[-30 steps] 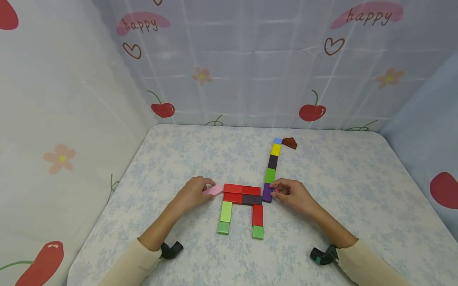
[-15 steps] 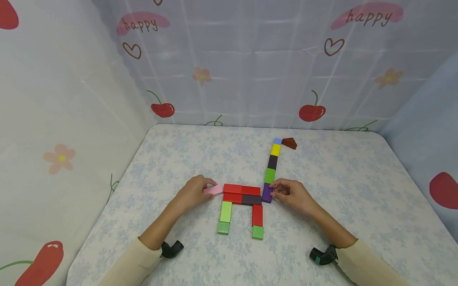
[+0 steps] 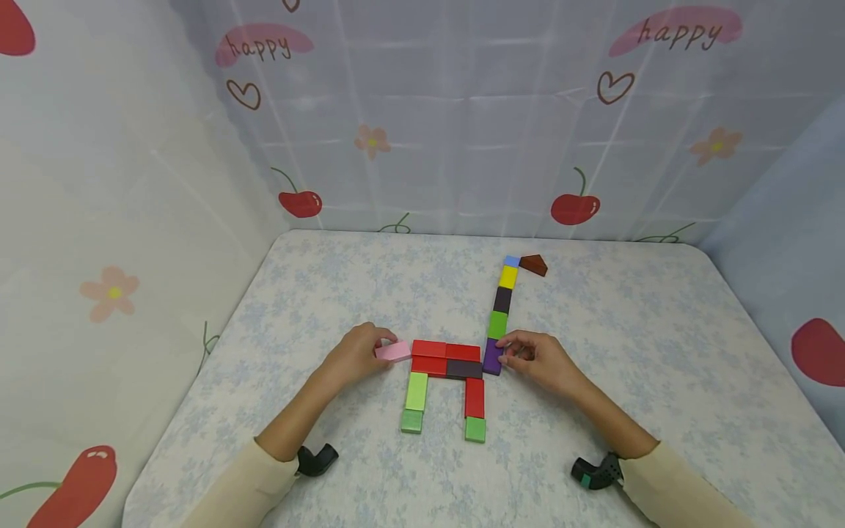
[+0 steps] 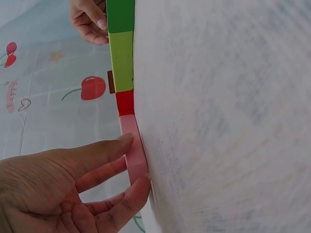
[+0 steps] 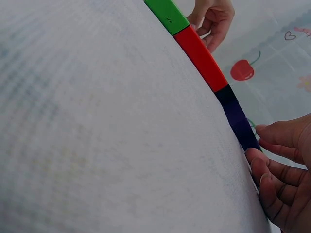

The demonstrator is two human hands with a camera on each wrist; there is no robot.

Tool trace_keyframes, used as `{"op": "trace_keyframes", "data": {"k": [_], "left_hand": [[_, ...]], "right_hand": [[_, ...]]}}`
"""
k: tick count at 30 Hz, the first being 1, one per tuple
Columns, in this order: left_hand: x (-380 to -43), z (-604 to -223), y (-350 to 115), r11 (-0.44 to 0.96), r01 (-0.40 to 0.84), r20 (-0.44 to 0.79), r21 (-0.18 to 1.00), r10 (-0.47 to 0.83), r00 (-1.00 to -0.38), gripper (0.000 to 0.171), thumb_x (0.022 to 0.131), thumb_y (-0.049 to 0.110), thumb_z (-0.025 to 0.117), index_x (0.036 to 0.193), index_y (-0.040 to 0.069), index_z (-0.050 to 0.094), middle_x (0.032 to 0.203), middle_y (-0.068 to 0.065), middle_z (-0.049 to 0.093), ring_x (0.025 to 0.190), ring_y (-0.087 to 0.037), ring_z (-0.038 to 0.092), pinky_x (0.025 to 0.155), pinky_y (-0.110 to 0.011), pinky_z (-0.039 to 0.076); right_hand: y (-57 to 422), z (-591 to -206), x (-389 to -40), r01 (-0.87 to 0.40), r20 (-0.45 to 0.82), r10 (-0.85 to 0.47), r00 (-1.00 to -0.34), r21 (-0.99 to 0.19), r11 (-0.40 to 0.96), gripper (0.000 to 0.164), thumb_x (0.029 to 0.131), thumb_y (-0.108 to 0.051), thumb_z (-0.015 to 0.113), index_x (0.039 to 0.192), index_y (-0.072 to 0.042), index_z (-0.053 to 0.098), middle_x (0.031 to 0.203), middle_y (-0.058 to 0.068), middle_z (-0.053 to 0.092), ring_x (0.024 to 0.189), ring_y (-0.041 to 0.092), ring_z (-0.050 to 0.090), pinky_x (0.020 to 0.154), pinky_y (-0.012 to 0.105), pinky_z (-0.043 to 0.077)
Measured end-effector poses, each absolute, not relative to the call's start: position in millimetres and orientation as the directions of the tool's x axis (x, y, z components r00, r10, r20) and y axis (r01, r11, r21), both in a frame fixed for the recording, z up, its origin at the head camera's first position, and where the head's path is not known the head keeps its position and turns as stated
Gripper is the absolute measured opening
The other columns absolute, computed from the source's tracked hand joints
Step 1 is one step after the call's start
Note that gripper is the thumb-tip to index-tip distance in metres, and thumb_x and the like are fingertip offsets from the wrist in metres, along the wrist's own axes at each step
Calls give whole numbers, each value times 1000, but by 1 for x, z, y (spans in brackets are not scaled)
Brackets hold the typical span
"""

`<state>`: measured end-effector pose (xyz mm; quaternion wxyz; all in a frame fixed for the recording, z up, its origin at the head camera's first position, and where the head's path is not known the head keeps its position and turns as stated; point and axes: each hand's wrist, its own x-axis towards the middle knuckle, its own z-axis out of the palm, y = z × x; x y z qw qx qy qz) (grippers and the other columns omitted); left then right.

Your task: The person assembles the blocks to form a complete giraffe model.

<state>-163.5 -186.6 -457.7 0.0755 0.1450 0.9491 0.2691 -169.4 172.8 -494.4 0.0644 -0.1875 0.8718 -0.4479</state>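
Toward the left of the table my left hand (image 3: 356, 356) pinches a pink block (image 3: 393, 352), whose right end meets the corner of the red blocks (image 3: 429, 348). In the left wrist view, thumb and fingertips lie on two sides of this pink block (image 4: 133, 150). My right hand (image 3: 544, 361) holds the right side of a purple block (image 3: 492, 357) between thumb and finger. That purple block stands at the lower end of a slanted row with a green block (image 3: 498, 324), a black block (image 3: 502, 299), a yellow block (image 3: 508, 276) and a blue block (image 3: 511, 260).
Below the red blocks and a dark block (image 3: 464, 368) run two legs: a light green block (image 3: 416, 391) over a green one (image 3: 411, 421), and a red block (image 3: 474, 397) over a green one (image 3: 475, 430). A brown block (image 3: 534, 265) lies beside the row's top.
The pink block has turned slightly in my left hand, and more of its top shows. My right hand and the other blocks stay in place.
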Motion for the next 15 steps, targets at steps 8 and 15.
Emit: {"op": "trace_keyframes", "data": {"k": [8, 15], "left_hand": [[-164, -456, -186, 818, 229, -88, 528, 321, -943, 32, 83, 9, 84, 114, 8, 76, 91, -6, 64, 78, -18, 51, 64, -29, 46], [-168, -446, -196, 811, 175, -185, 559, 327, -927, 48, 84, 14, 84, 129, 7, 69, 91, -6, 64, 76, -18, 53, 63, -30, 47]], "right_hand": [[174, -494, -168, -257, 46, -380, -924, -810, 527, 21, 91, -11, 78, 112, -9, 74, 86, 1, 68, 67, 16, 58, 57, 23, 51], [171, -492, -169, -267, 49, -396, -917, -814, 516, 21, 92, -13, 77, 112, -9, 74, 87, 1, 68, 69, 15, 60, 58, 23, 51]]}}
